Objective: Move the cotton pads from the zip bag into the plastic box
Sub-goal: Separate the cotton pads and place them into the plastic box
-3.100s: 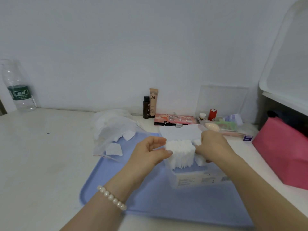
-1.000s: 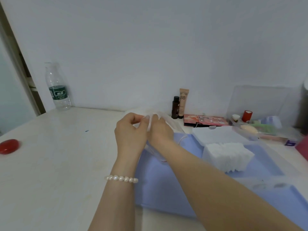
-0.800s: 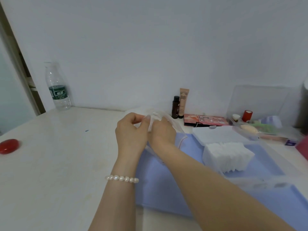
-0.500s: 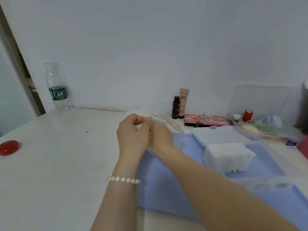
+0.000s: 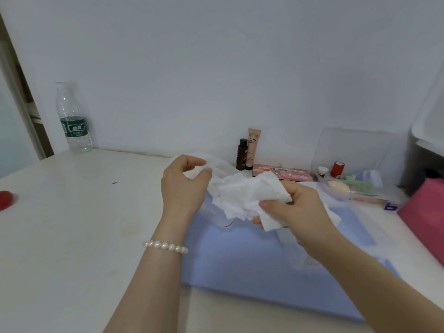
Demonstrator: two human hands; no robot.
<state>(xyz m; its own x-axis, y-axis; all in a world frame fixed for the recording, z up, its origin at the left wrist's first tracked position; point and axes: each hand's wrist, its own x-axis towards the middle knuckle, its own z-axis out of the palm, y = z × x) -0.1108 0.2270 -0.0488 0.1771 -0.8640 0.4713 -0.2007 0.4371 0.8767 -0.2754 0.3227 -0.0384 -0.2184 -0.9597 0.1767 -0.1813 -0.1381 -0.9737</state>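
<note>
My right hand (image 5: 295, 207) grips a loose bunch of white cotton pads (image 5: 242, 195) just outside the mouth of the clear zip bag (image 5: 216, 212). My left hand (image 5: 182, 188), with a pearl bracelet on the wrist, pinches the bag's upper edge with thumb and fingers. The bag lies on the left part of the blue tray (image 5: 252, 265). The clear plastic box (image 5: 355, 224) stands on the tray to the right, mostly hidden behind my right hand and forearm.
A water bottle (image 5: 73, 121) stands at the back left, and a red object (image 5: 6, 199) sits at the left edge. Cosmetic tubes (image 5: 253, 150), a palette (image 5: 281, 171) and a clear organizer (image 5: 353, 179) line the back wall. A pink bag (image 5: 425, 217) stands at the right.
My right hand has come out of the zip bag to the right with a bunch of cotton pads. My left hand stays on the bag's edge.
</note>
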